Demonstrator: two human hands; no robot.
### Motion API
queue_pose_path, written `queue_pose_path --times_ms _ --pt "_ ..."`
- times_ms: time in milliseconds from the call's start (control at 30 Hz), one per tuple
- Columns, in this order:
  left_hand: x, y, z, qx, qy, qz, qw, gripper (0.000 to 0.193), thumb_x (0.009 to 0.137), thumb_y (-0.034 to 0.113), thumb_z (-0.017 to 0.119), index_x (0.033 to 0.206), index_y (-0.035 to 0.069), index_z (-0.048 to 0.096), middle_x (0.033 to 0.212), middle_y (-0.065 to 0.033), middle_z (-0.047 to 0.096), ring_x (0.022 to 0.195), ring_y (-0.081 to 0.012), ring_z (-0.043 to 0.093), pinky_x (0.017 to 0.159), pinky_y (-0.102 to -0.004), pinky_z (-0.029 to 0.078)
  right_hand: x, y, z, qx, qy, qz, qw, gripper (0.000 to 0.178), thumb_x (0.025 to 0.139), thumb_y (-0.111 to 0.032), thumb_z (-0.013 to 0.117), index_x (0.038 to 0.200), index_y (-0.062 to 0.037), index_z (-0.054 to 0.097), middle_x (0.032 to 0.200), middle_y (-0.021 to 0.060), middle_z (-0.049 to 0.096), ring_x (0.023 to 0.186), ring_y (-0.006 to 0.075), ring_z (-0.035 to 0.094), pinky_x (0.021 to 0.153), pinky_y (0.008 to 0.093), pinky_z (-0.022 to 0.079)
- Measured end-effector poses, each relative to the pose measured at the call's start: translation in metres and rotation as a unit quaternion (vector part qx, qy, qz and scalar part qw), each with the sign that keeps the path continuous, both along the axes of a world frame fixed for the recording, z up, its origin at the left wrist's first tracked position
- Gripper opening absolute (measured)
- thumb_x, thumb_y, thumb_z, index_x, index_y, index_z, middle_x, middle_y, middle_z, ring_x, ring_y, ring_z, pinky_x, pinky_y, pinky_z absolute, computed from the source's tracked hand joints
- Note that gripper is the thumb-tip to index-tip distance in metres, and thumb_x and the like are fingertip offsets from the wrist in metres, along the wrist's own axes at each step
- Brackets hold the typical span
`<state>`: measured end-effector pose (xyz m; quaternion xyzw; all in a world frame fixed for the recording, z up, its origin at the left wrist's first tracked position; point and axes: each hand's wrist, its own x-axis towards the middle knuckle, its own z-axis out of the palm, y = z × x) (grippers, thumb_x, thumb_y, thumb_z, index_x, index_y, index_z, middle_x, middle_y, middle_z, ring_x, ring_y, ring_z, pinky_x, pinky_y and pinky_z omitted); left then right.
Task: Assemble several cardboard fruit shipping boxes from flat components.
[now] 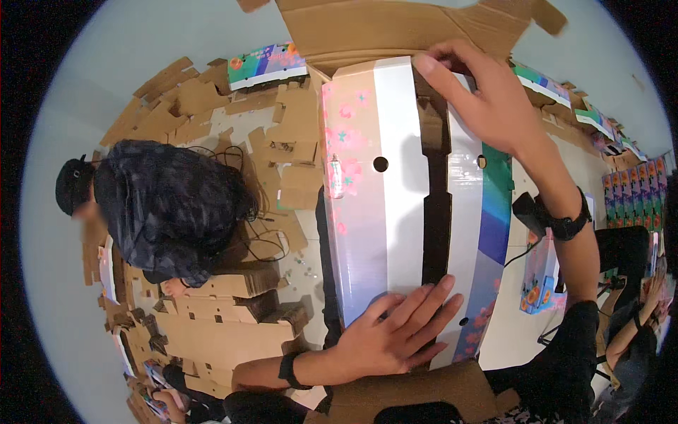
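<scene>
A long cardboard box [401,212] stands lengthwise in front of me, printed with pink flowers over white, lilac, blue and green. Its two top flaps leave a dark lengthwise gap between them, and a few round holes pierce the flaps. My left hand [399,332] lies flat across the near end with its fingers spread over the gap. At the far end, my right hand [487,102] curls its thumb and fingers over the edge beside the right flap [466,198]. A plain brown end flap [395,28] folds outward beyond it, and another brown flap [417,396] lies nearest my body.
To the left, a person in dark clothes [176,205] bends over stacked flat brown cardboard [219,332]. Loose cardboard pieces [176,95] and cables [268,240] cover the floor there. Printed boxes [635,194] are stacked at the right, near another person's arm [635,325].
</scene>
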<state>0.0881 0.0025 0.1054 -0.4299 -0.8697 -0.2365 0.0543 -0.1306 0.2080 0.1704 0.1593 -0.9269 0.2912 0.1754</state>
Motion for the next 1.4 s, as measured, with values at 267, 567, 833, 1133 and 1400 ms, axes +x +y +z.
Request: queue_pose_path --times_ms 267,567,833,1133,1400 --pt "0.004 0.005 -0.004 0.011 -0.003 0.022 1.0 0.063 0.08 0.042 0.069 0.136 0.015 0.059 0.148 -0.01 0.049 0.114 -0.0175 0.055 0.088 -0.0308 0.04 0.003 -0.024 0.023 0.072 -0.175 0.095 0.977 0.063 0.083 -0.061 0.063 0.098 -0.0007 0.071 0.086 0.0201 0.067 0.085 0.033 0.067 0.076 0.0404 0.051" --pt "0.005 0.002 -0.001 0.013 -0.017 0.037 0.999 0.065 0.077 0.047 0.07 0.136 0.02 0.061 0.146 -0.0052 0.052 0.112 -0.0147 0.054 0.094 -0.0318 0.037 0.011 0.011 -0.008 -0.142 0.153 0.06 0.976 0.033 0.086 -0.033 0.073 0.091 -0.0013 0.067 0.087 0.0131 0.067 0.083 0.0241 0.066 0.08 0.0347 0.05" --pt "0.006 0.004 0.001 0.001 -0.019 0.036 0.999 0.062 0.078 0.049 0.072 0.133 0.024 0.063 0.144 -0.0015 0.053 0.112 -0.0134 0.052 0.095 -0.0327 0.036 0.018 0.048 -0.051 -0.319 0.001 -0.048 0.946 0.074 0.085 -0.033 0.078 0.139 0.0039 0.045 0.13 0.018 0.055 0.124 0.0249 0.052 0.106 0.0341 0.039" --pt "0.006 -0.002 0.006 -0.021 -0.034 0.03 0.999 0.061 0.077 0.048 0.073 0.132 0.024 0.064 0.141 0.0025 0.054 0.097 -0.0103 0.059 0.091 -0.0322 0.036 0.019 0.063 -0.051 -0.297 -0.013 0.004 0.955 0.052 0.081 -0.031 0.082 0.117 0.0026 0.064 0.11 0.0093 0.069 0.102 0.0164 0.062 0.096 0.0313 0.046" --pt "-0.026 -0.041 0.027 0.0 -0.004 0.02 1.0 0.066 0.071 0.054 0.081 0.12 0.012 0.07 0.136 -0.0194 0.045 0.121 -0.0355 0.044 0.103 -0.0475 0.036 0.026 0.067 -0.051 -0.165 -0.002 -0.057 0.985 0.043 0.081 -0.026 0.083 0.11 0.0014 0.067 0.108 0.0096 0.068 0.106 0.0171 0.061 0.097 0.0318 0.046"
